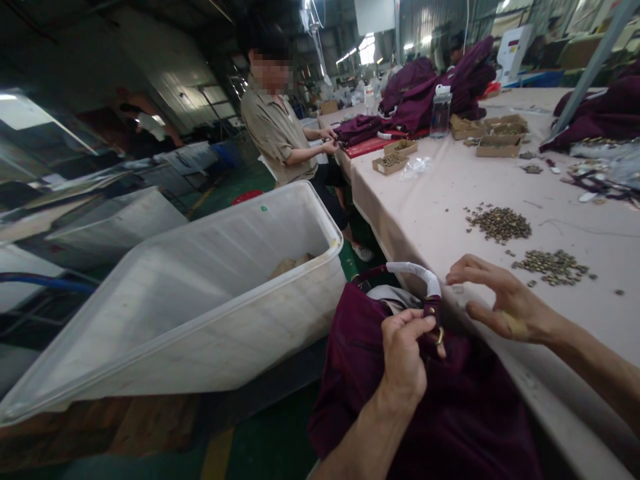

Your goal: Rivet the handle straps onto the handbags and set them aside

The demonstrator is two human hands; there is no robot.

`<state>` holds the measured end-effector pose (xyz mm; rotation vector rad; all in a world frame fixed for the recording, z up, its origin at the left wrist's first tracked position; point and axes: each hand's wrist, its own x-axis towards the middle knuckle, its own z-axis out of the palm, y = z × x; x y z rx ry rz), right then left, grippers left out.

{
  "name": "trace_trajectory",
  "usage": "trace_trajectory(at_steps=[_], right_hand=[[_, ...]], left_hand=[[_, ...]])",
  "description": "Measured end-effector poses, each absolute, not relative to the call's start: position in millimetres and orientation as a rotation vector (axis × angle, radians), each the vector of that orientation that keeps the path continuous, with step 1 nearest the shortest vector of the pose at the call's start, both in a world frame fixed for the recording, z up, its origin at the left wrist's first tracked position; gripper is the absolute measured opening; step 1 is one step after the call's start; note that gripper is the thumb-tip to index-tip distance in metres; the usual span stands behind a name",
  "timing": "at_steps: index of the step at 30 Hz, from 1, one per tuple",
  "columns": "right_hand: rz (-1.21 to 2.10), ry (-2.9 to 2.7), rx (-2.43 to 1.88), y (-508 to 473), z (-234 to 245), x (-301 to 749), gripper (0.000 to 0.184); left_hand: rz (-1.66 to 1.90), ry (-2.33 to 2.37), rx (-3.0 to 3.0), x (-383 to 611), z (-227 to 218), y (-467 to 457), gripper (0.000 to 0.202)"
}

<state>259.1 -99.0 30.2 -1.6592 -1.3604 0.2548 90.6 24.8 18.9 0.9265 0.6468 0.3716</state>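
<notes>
The left hand (403, 357) pinches the maroon bag (450, 413) at its strap tab (431, 313) by the brass ring (439, 335), below the desk (450, 193) edge, while the right hand (500, 303) hovers just beside it, spread and empty, nearer the loose rivets (550, 263).

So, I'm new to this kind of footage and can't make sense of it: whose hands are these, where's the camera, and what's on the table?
One camera sits on a person's head, looking down at their own bare hands. The left hand grips a maroon bag near its brass ring. The right hand is open above the table edge, holding nothing. Two piles of small brass fittings lie on it. A white bin stands left, and a co-worker sits farther along.
</notes>
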Motion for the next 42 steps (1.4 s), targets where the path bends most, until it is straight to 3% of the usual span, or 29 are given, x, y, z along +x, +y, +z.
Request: trace_trajectory(at_steps=[3, 7, 11, 15, 22, 30, 33, 38, 42], right_hand=[[0.263, -1.524, -1.532, -96, 31, 251, 0.044], [0.280, -1.540, -1.488, -86, 25, 242, 0.032], [0.420, -1.498, -1.573, -89, 29, 247, 0.027], [0.614, -1.474, -1.589, -95, 36, 255, 0.035], [1.049, -1.224, -1.374, -92, 33, 266, 0.037], [0.748, -0.956, -1.000, -91, 70, 266, 0.031], [0.622, -0.933, -1.184, -92, 72, 279, 0.034], [0.172, -1.028, -2.142, -129, 59, 340, 0.022], [0.179, -1.089, -2.411, -168, 45, 375, 0.018]], left_hand=[[0.286, 0.593, 0.887, 86, 29, 35, 0.019], [0.200, 0.521, 0.974, 78, 35, 42, 0.023], [0.409, 0.533, 1.441, 68, 41, 42, 0.028], [0.601, 0.399, 1.823, 63, 46, 44, 0.014], [0.190, 0.207, 1.497, 71, 40, 57, 0.015], [0.259, 0.046, 1.268, 90, 108, 27, 0.016], [0.353, 0.128, 1.288, 107, 96, 22, 0.021], [0.360, 0.351, 1.245, 133, 27, 19, 0.028], [0.381, 0.381, 1.223, 133, 4, 16, 0.031]])
